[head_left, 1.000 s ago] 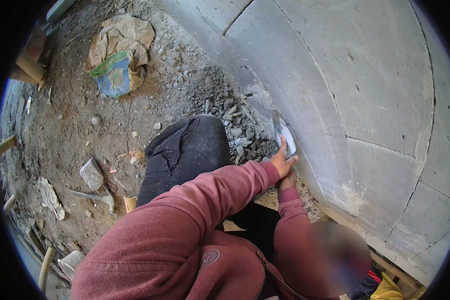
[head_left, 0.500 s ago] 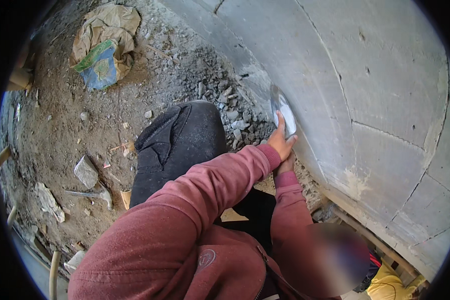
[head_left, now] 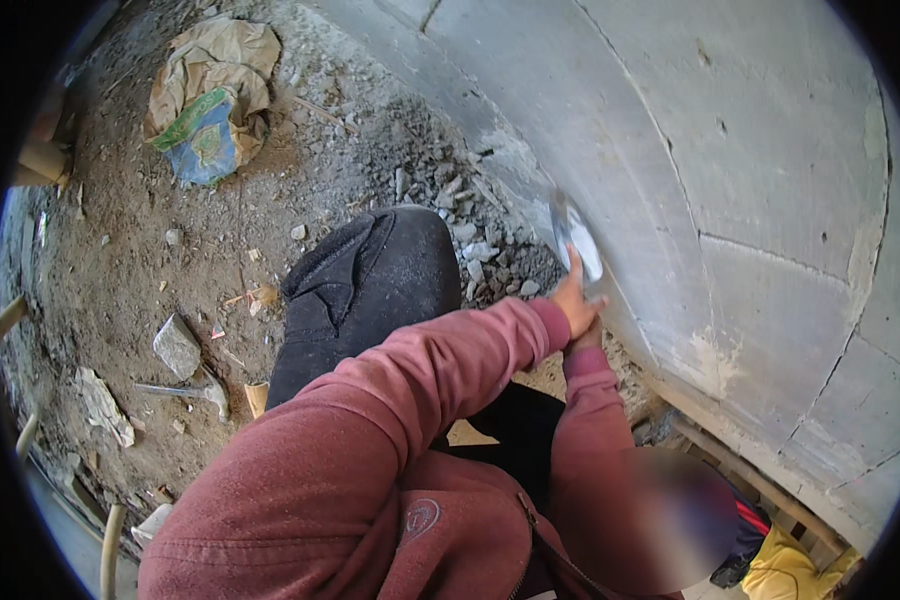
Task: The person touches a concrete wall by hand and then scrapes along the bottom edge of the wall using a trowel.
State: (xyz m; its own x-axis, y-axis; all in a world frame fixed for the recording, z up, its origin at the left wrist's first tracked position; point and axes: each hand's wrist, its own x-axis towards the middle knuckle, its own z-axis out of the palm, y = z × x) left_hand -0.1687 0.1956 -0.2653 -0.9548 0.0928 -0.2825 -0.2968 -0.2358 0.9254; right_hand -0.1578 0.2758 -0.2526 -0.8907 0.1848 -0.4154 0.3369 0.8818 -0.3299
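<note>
A trowel with a shiny, rounded steel blade (head_left: pixel 581 240) lies close along the grey concrete wall (head_left: pixel 770 170), its face nearly in line with the surface. My left hand (head_left: pixel 573 303) reaches across from the left and grips its near end, the index finger stretched along the blade. Just below and partly behind it, my right hand (head_left: pixel 584 338) closes around the same end. The left hand hides most of the right hand's fingers and the trowel's handle.
Broken concrete rubble (head_left: pixel 475 250) lies at the wall's foot, by my bent knee (head_left: pixel 390 260). To the left are a hammer (head_left: pixel 213 393), a concrete chunk (head_left: pixel 177 347) and a crumpled paper sack (head_left: pixel 220 80). Wooden planks (head_left: pixel 760 475) and yellow cloth (head_left: pixel 785 565) are at lower right.
Both hands and the trowel have moved slightly toward me and to the right along the wall. Both hands keep their hold. The view has shifted a little.
</note>
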